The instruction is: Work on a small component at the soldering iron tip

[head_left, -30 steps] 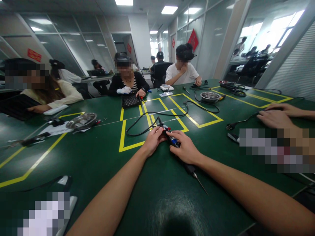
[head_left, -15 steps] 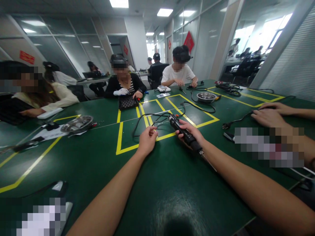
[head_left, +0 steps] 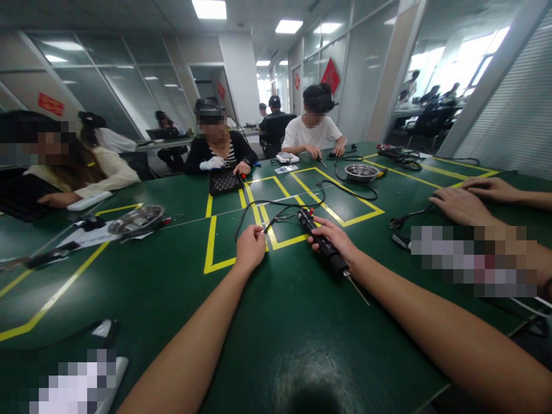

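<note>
My right hand (head_left: 331, 237) is wrapped round a black electric screwdriver (head_left: 326, 247), its long thin bit pointing back toward me and down to the right. From the tool's far end a black cable (head_left: 282, 202) loops across the yellow tape marks. My left hand (head_left: 251, 247) is closed, with fingertips pinched beside a thin dark part of the cable; the cable seems to run into the pinch. Both hands are over the green table (head_left: 276, 322), a short way apart.
Metal bowls stand at the left (head_left: 137, 221) and the far right (head_left: 361, 172). A black tray (head_left: 225, 180) lies before a person opposite. At the right rest another person's hands (head_left: 463, 202), near a plug (head_left: 397, 223). More people sit around the table.
My left hand has moved slightly left and toward me, drawing the cable beside it. The screwdriver has shifted a little, its bit now lower and further left.
</note>
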A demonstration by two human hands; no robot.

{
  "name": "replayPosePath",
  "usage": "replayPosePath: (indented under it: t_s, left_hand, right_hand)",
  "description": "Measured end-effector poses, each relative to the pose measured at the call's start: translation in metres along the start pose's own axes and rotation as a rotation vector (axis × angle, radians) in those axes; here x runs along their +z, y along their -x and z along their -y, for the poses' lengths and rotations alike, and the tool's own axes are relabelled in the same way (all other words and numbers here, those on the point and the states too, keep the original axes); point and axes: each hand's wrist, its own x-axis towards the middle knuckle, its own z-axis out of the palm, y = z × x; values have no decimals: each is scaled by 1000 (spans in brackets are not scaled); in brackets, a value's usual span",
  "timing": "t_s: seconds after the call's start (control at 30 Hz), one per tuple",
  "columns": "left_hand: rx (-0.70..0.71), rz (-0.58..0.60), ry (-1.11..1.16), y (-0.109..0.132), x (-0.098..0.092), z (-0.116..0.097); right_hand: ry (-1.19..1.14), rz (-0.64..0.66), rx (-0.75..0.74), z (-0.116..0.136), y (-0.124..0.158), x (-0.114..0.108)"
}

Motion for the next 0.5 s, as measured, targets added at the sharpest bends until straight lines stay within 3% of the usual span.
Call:
replayPosePath:
  t_s: [0.2, 0.37, 0.43, 0.5]
  left_hand:
    - [-42, -96, -140, -1, -7, 1]
    - [238, -6, 101, 10, -4, -33]
    - [283, 48, 150, 14, -3, -44]
    - [287, 86, 176, 17, -3, -49]
  right_hand:
    - [312, 139, -123, -7, 20, 12]
    - [650, 197, -129, -15, 32, 20]
    - [775, 216, -250, -17, 36, 21]
    - [904, 230, -465, -20, 39, 22]
